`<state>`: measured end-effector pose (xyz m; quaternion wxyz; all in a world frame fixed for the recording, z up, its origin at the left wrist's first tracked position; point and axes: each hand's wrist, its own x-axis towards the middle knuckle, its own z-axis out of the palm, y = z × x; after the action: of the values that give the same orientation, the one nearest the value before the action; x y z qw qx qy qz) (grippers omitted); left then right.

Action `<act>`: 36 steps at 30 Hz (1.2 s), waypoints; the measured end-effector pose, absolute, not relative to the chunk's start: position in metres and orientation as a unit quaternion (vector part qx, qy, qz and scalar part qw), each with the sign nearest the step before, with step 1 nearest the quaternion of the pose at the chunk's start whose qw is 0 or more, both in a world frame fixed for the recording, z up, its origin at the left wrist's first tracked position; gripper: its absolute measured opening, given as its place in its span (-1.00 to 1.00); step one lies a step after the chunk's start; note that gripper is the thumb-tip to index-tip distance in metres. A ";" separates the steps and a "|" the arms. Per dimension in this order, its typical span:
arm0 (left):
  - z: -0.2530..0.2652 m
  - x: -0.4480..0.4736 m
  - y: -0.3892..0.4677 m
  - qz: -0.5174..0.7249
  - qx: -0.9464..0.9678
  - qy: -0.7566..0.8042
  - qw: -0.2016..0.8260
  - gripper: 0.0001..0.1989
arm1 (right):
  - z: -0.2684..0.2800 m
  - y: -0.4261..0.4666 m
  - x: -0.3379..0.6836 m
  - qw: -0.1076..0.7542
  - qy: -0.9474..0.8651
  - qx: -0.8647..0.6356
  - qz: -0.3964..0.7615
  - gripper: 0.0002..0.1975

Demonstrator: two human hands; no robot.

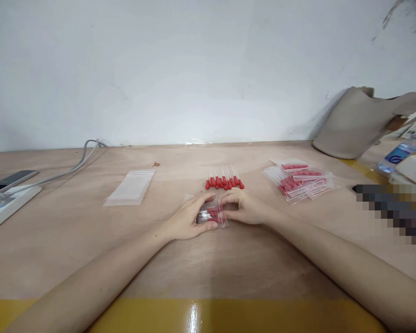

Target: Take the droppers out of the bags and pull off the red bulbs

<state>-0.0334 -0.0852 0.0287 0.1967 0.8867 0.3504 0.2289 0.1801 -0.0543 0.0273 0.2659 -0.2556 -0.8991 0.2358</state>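
Note:
A small clear zip-lock bag (205,215) with red-bulbed droppers inside lies low over the table in front of me. My left hand (185,219) curls around its left end, thumb along the near side and fingers along the far side. At the bag's zip edge, my right hand (246,207) is closed with thumb and fingers on the plastic. Just beyond the hands lies a row of loose droppers (225,182), red bulbs towards me and thin clear tubes pointing at the wall. The exact number inside the bag is hard to make out.
Flat empty zip-lock bags (130,187) are stacked left. Filled bags (298,181) with red bulbs are piled right. A power strip (12,203), a phone (16,179) and a grey cable (69,169) lie far left. A beige bag (350,122) and a bottle (398,155) stand far right.

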 end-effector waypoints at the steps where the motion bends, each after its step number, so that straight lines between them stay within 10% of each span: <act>1: 0.029 -0.033 -0.085 0.230 0.887 0.349 0.196 -0.40 | 0.029 -0.055 0.181 0.246 -0.903 -0.250 0.247 -0.85; 36: 0.022 -0.036 -0.081 0.210 0.891 0.363 0.174 -0.36 | 0.043 -0.043 0.200 0.175 -0.829 -0.319 0.425 -0.69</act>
<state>-0.0363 -0.0813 0.0222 0.1739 0.8910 0.3631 0.2100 0.2000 -0.0428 0.0434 0.1747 -0.3190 -0.8289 0.4251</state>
